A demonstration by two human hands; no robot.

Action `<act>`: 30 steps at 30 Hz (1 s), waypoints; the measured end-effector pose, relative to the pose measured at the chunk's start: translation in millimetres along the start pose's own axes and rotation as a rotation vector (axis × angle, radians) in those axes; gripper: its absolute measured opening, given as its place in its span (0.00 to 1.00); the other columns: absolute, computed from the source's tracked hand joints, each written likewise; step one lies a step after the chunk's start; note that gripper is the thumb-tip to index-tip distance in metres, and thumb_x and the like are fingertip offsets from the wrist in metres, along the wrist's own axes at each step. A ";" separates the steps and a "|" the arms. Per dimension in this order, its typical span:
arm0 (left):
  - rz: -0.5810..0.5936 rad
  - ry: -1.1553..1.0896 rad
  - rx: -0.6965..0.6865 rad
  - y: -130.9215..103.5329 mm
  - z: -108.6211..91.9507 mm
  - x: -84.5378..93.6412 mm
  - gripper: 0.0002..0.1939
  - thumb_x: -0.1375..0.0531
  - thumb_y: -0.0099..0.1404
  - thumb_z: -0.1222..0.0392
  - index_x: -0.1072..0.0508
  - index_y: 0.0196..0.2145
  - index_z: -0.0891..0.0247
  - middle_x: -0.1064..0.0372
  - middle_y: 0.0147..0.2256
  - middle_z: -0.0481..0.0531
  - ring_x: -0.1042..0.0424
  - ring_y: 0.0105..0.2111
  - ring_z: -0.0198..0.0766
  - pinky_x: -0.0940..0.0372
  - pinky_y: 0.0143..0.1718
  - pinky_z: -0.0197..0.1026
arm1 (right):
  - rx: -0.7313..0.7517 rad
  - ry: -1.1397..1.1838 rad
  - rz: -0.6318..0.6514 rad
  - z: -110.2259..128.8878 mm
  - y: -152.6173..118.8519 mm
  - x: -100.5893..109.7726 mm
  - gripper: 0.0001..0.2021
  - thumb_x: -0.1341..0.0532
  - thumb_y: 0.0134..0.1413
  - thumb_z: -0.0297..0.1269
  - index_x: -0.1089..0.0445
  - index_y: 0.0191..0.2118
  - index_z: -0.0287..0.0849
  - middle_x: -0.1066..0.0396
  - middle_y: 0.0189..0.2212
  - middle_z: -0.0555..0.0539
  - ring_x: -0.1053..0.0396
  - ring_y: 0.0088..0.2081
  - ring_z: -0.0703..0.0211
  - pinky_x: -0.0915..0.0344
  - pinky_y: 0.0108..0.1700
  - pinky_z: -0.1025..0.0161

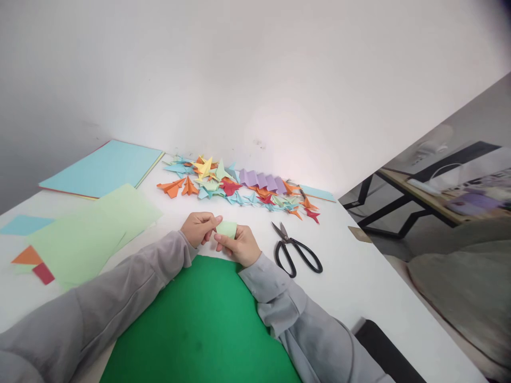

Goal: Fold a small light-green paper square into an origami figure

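Between my two hands is a small piece of light green paper (227, 229), held just past the far edge of a dark green sheet (191, 319). My left hand (199, 227) pinches its left edge with thumb and fingers. On the other side, my right hand (240, 246) grips it, thumb in front and fingers behind. Whether the paper is folded I cannot tell. Black-handled scissors (293, 247) lie partly spread to the right of my right hand. Beyond the hands sits a row of folded paper figures, among them an orange paper plane (171, 188) and a yellow one (205, 167).
Large light green sheets (88, 229) lie at left, with a blue stack (107, 167) behind. Orange (27, 256) and red scraps (43, 273) rest there too. A pleated purple strip (262, 181) stands near the wall. A black object (385, 348) lies by my right forearm.
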State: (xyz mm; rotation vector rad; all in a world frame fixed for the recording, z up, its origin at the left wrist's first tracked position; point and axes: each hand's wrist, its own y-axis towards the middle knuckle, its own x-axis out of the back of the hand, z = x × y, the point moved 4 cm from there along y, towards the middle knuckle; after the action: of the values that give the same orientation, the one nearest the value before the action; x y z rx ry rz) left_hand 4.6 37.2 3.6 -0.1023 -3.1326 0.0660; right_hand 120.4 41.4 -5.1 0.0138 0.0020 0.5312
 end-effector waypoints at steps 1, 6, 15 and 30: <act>-0.004 0.003 -0.006 -0.2 0.2 -0.3 0.22 0.41 0.51 0.46 0.40 0.13 0.65 0.48 0.06 0.41 0.51 0.06 0.24 0.56 0.09 0.30 | 0.000 -0.013 -0.001 0.8 -0.2 0.3 0.15 0.36 0.38 0.44 0.32 0.15 0.37 0.39 0.07 0.54 0.52 0.09 0.73 0.56 0.13 0.70; 0.024 -0.022 -0.025 -1.2 -0.4 -3.5 0.21 0.39 0.48 0.46 0.41 0.14 0.64 0.46 0.06 0.41 0.49 0.07 0.24 0.55 0.09 0.29 | 0.000 -0.035 -0.007 2.5 -0.4 1.1 0.16 0.36 0.37 0.46 0.32 0.14 0.37 0.41 0.06 0.54 0.52 0.09 0.72 0.57 0.13 0.69; 0.123 -0.050 0.012 -1.5 -1.1 -4.7 0.22 0.33 0.38 0.52 0.42 0.13 0.65 0.45 0.05 0.41 0.49 0.05 0.25 0.56 0.06 0.28 | 0.043 -0.098 0.025 0.7 -0.4 0.3 0.17 0.36 0.37 0.48 0.32 0.13 0.39 0.39 0.08 0.53 0.47 0.13 0.69 0.50 0.17 0.69; 0.048 0.005 -0.024 -0.4 1.3 -2.6 0.25 0.41 0.49 0.43 0.44 0.10 0.63 0.49 0.04 0.42 0.47 0.05 0.26 0.54 0.08 0.30 | 0.026 -0.077 0.047 -0.6 0.9 0.5 0.18 0.36 0.37 0.50 0.32 0.14 0.39 0.48 0.05 0.56 0.54 0.11 0.71 0.59 0.14 0.69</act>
State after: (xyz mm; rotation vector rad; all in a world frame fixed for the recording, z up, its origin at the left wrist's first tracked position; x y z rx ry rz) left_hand 7.2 36.7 2.3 -0.1779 -3.1270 0.0284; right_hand 120.4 42.4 -5.7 0.0603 -0.0669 0.5779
